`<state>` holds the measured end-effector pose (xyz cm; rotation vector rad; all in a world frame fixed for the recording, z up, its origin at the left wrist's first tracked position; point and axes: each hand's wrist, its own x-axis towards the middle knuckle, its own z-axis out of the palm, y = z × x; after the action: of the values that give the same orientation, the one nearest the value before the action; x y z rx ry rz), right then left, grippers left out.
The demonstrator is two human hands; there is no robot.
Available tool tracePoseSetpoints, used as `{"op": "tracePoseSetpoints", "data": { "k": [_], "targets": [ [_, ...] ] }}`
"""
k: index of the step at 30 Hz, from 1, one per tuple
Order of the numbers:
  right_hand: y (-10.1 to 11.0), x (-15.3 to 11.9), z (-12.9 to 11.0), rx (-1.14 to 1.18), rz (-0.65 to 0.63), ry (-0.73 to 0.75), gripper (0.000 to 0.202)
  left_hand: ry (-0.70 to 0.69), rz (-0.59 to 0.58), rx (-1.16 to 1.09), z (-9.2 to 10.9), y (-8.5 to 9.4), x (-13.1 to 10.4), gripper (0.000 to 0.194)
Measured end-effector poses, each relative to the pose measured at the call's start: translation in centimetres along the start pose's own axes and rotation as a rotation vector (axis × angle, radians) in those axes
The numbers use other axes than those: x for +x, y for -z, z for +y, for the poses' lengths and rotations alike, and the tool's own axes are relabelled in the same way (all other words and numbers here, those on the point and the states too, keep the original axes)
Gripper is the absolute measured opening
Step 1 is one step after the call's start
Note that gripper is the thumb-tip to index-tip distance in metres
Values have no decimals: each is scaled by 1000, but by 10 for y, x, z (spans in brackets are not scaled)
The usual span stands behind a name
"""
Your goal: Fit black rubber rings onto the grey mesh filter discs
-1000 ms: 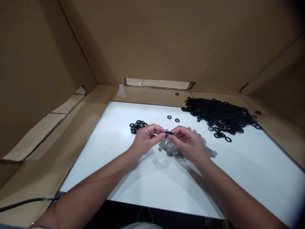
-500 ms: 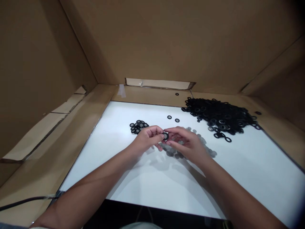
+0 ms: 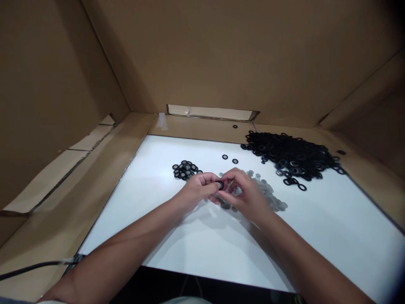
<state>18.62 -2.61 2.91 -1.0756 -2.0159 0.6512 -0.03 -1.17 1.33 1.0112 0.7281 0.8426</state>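
Between my two hands is a small black ring washer (image 3: 221, 184), its centre partly covered by fingers. My left hand (image 3: 201, 188) pinches it from the left with thumb and forefinger. From the right, the fingertips of my right hand (image 3: 242, 190) close on its other edge. Under and behind my right hand lies a spread of small grey mesh-like discs (image 3: 268, 194). Beyond my left hand is a small heap of black rings with grey centres (image 3: 185, 169). Two more such rings (image 3: 235, 161) lie apart, behind the hands.
A large pile of black rings (image 3: 294, 154) sits at the back right, partly on the white board (image 3: 152, 236). Cardboard walls (image 3: 202, 55) enclose the back and sides. One loose ring (image 3: 235, 126) lies on the cardboard strip. A black cable (image 3: 34, 266) enters at lower left.
Both hands have shifted slightly down, and the right fingers have drawn in closer on the ring washer. The ring has tilted, so its grey centre shows less.
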Motion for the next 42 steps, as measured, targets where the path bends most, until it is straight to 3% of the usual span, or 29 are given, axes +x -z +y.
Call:
{"op": "tracePoseSetpoints", "data": {
  "k": [9,18,33,38,42],
  "targets": [
    [2,0,6,-28,-42,96,24,0,28,115,2,1,1,20],
    [5,0,7,6,-55,70,21,9,-18,159,0,9,1,21],
    [-3,2,1,-50,29,20,21,-45,9,93,1,0,0,20],
    [6,0,-1,-17,-109,5,29,-31,42,87,6,1,-1,16],
    [7,0,1,-48,-109,4,25,-18,38,112,9,-1,-1,16]
  ]
}}
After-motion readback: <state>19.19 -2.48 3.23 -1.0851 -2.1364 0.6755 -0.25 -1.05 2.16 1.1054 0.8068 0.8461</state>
